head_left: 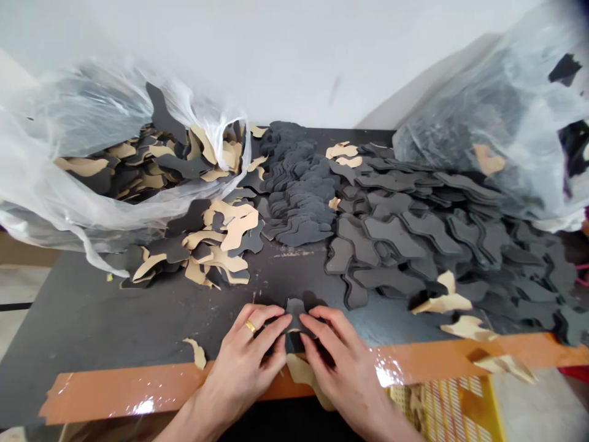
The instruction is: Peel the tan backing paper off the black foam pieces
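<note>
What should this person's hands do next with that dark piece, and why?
Probably peel the tan backing farther off the dark piece. The left hand and right hand pinch it, bare dark pieces lie nearby, and loose tan scraps suggest backing gets removed.

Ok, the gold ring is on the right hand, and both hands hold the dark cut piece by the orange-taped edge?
No: the head view shows the gold ring on the left hand, not the right hand. Both hands hold the dark cut piece by the orange-taped edge.
</note>
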Demonstrator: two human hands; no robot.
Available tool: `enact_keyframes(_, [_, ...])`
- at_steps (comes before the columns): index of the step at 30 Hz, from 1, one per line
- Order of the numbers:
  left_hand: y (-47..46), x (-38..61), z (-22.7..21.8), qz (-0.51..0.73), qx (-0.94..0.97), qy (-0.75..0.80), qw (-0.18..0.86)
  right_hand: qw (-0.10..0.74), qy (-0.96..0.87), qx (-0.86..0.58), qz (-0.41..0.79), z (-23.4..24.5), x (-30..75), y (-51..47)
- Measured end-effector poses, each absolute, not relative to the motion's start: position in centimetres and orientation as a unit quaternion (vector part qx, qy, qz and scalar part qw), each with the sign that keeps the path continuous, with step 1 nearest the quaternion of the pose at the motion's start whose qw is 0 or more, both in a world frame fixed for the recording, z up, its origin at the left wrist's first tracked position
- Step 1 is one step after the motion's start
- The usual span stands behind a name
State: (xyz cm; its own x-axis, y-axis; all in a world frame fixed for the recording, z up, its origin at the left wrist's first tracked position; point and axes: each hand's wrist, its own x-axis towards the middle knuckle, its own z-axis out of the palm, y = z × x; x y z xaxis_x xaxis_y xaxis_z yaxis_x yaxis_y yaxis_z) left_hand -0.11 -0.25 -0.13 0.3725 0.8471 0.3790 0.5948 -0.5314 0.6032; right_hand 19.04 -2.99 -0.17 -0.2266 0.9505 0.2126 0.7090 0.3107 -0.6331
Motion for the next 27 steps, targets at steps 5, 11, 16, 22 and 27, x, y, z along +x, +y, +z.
enact_keyframes(5, [-0.38, -0.08, -0.40, 0.326, 0.811, 0.450, 0.183, 0.272, -0.759, -0.552, 0.214, -0.58, 19.02, -3.07])
enact_keyframes(11, [-0.37, -0.13, -0.56, 0.311, 0.820, 0.445, 0.182, 0.279, -0.757, -0.553, 0.207, -0.65, 18.87, -3.01])
enact_keyframes(16, [-0.31, -0.09, -0.56, 0.310, 0.820, 0.445, 0.182, 0.276, -0.759, -0.550, 0.211, -0.57, 18.91, -2.88])
enact_keyframes(22, [-0.50, -0.14, -0.74, 0.304, 0.824, 0.446, 0.173, 0.279, -0.758, -0.552, 0.209, -0.63, 18.82, -2.80])
enact_keyframes(27, [-0.63, -0.08, -0.89, 0.300, 0.826, 0.446, 0.167, 0.270, -0.759, -0.554, 0.212, -0.49, 18.79, -2.74])
